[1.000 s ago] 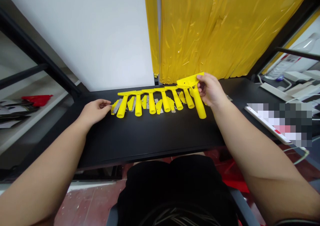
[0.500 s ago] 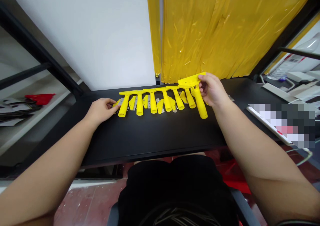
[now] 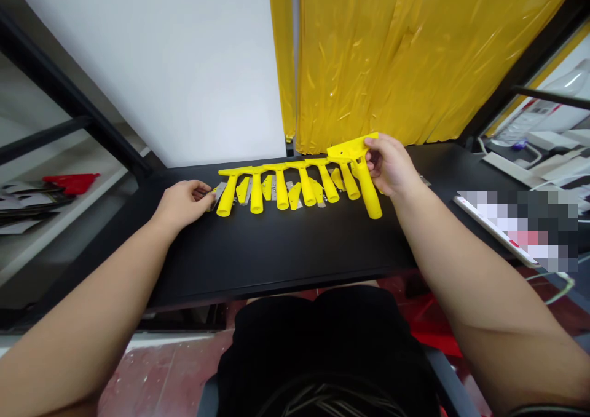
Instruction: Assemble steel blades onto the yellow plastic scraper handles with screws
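Rightward, the right hand [image 3: 389, 168] pinches a T-shaped yellow handle [image 3: 369, 189]. Left hand [image 3: 181, 205] curls by a metal strip [image 3: 220, 194] — grip unclear; black tabletop [image 3: 295, 245] reaches the near edge [image 3: 295, 284].

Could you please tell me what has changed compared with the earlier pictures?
The left hand has moved slightly right and now covers most of the leftmost small yellow piece; whether it grips it is unclear. The right hand still holds its yellow handle, and the other handles stayed in their row.
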Motion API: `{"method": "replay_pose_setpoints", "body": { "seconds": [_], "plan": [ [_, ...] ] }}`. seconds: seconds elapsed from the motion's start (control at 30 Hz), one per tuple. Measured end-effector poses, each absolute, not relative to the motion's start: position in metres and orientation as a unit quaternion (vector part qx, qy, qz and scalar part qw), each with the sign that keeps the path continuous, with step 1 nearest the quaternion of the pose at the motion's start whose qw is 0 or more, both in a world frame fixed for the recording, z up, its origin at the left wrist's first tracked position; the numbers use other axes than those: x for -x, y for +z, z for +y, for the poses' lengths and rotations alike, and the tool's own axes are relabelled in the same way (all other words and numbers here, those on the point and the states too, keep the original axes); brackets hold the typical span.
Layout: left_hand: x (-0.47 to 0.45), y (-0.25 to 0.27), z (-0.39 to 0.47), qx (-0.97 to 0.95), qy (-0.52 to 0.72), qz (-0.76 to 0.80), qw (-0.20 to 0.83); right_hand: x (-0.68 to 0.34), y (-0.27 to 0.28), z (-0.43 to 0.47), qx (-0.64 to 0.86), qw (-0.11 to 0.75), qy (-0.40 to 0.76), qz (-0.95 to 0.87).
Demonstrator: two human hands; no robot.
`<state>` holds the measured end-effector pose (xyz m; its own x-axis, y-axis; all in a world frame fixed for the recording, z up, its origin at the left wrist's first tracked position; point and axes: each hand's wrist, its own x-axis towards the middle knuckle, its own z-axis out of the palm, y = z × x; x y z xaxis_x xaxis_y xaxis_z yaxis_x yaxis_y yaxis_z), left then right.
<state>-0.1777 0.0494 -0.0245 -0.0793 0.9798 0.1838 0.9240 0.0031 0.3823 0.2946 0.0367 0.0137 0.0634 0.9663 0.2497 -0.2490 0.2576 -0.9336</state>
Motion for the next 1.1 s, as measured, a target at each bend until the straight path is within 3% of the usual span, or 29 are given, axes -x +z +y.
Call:
{"method": "replay_pose_setpoints", "body": {
  "seconds": [0.27, 0.43, 0.57, 0.7, 0.8, 0.97, 1.1],
  "plan": [
    [0.156, -0.011, 0.028, -0.726, 0.319, 0.607, -0.046, -0.294, 0.015, 0.035, 0.353, 0.622, 0.508, -0.479],
    [0.102, 0.004, -0.003, -0.870, 0.287, 0.400, -0.015, -0.291, 0.018, 0.030, 0.347, 0.624, 0.512, -0.478],
    [0.047, 0.010, -0.027, -0.932, 0.206, 0.291, 0.066, -0.288, 0.020, 0.025, 0.328, 0.612, 0.525, -0.491],
    [0.002, 0.006, -0.031, -0.892, 0.308, 0.297, 0.148, -0.287, 0.018, 0.022, 0.298, 0.574, 0.561, -0.516],
    [-0.017, -0.003, -0.027, -0.816, 0.353, 0.304, 0.343, -0.285, 0.016, 0.018, 0.277, 0.545, 0.595, -0.521],
    [-0.029, -0.008, -0.029, -0.686, 0.302, 0.245, 0.615, -0.280, 0.014, 0.013, 0.261, 0.509, 0.630, -0.525],
    [-0.019, 0.008, -0.023, -0.660, 0.332, 0.278, 0.615, -0.279, 0.014, 0.015, 0.265, 0.500, 0.629, -0.533]
  ]
}}
